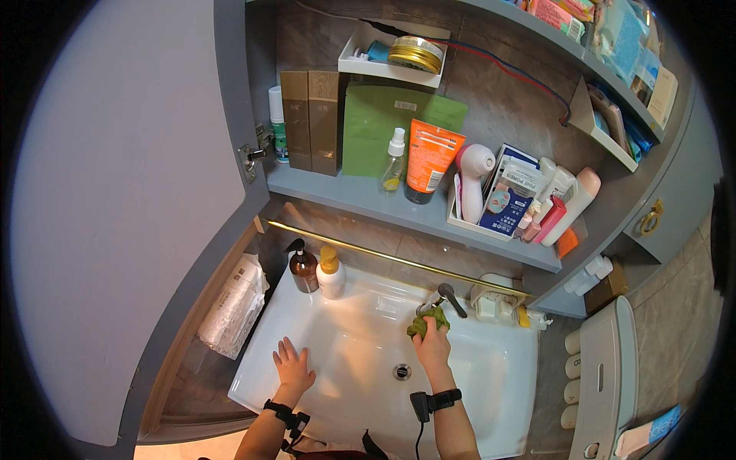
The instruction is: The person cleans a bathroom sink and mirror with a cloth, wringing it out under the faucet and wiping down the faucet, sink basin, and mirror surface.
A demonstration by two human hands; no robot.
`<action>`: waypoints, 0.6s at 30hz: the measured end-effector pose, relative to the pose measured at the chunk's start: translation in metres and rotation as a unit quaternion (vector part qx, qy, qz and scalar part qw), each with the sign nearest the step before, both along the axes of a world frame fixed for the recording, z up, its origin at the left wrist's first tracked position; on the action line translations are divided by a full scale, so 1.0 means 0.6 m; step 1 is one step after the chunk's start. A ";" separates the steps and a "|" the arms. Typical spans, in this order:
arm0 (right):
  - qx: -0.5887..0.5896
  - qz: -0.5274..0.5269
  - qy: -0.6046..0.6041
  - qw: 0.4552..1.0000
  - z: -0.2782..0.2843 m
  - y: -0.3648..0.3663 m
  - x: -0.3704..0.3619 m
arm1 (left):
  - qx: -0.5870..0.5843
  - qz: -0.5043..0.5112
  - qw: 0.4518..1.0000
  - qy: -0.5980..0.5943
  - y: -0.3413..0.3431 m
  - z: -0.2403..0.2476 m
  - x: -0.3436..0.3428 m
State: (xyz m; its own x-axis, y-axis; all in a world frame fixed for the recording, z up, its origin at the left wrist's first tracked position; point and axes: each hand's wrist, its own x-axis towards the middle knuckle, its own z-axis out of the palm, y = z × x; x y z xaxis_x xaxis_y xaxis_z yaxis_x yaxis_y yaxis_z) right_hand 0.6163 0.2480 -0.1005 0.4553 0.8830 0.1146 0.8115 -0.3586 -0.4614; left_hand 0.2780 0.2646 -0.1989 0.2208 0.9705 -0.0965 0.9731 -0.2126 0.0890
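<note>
A crumpled green cloth [418, 328] is gripped by my right hand [434, 345] at the far side of the white sink [330, 383]. The cloth lies against the base of the faucet [447, 296], whose dark handle sticks out to the right of it. My left hand [293, 366] holds nothing; its fingers are spread over the left part of the sink. Whether its palm touches the surface I cannot tell. Between the hands, lower down, is the round drain [402, 372].
Behind the sink's left corner stand a brown pump bottle [304, 268] and a white bottle with a yellow pump [330, 274]. A gold rail [383, 254] crosses below the shelf [345, 201], which holds boxes, tubes and bottles. A cabinet door [123, 215] hangs open at left.
</note>
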 end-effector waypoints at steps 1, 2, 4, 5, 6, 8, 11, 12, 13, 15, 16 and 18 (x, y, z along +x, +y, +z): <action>0.000 0.000 0.001 1.000 0.002 0.000 0.000 | 0.001 0.000 1.000 -0.001 -0.001 0.001 0.001; 0.000 0.000 0.002 1.000 0.004 -0.001 -0.002 | 0.002 -0.001 1.000 -0.001 -0.001 0.003 0.001; 0.007 -0.001 -0.007 1.000 0.001 0.000 0.001 | 0.017 -0.007 1.000 -0.016 -0.001 -0.004 0.000; 0.008 0.000 -0.008 1.000 -0.004 -0.002 -0.002 | 0.022 -0.009 1.000 -0.020 -0.005 -0.005 -0.005; 0.007 -0.001 -0.007 1.000 -0.006 -0.003 -0.002 | 0.021 -0.007 1.000 -0.020 -0.005 -0.007 -0.007; 0.004 -0.001 -0.003 1.000 -0.008 0.000 0.000 | 0.015 -0.002 1.000 -0.017 -0.003 -0.007 -0.002; 0.004 -0.003 0.010 1.000 0.000 0.002 -0.002 | 0.014 0.001 1.000 -0.004 0.002 -0.005 0.000; 0.011 -0.001 0.014 1.000 -0.001 0.003 -0.002 | 0.009 0.005 1.000 0.002 -0.001 -0.006 -0.001; 0.011 -0.003 0.015 1.000 -0.002 0.001 -0.005 | 0.004 0.008 1.000 0.009 -0.005 -0.007 -0.003; 0.011 -0.002 0.013 1.000 -0.003 0.001 -0.002 | -0.014 0.010 1.000 0.023 -0.003 0.003 0.003; 0.010 -0.001 0.012 1.000 -0.004 0.002 -0.003 | -0.014 0.010 1.000 0.025 -0.002 0.007 0.001; 0.012 0.000 0.012 1.000 -0.006 0.001 0.000 | -0.017 0.007 1.000 0.024 -0.002 0.010 0.005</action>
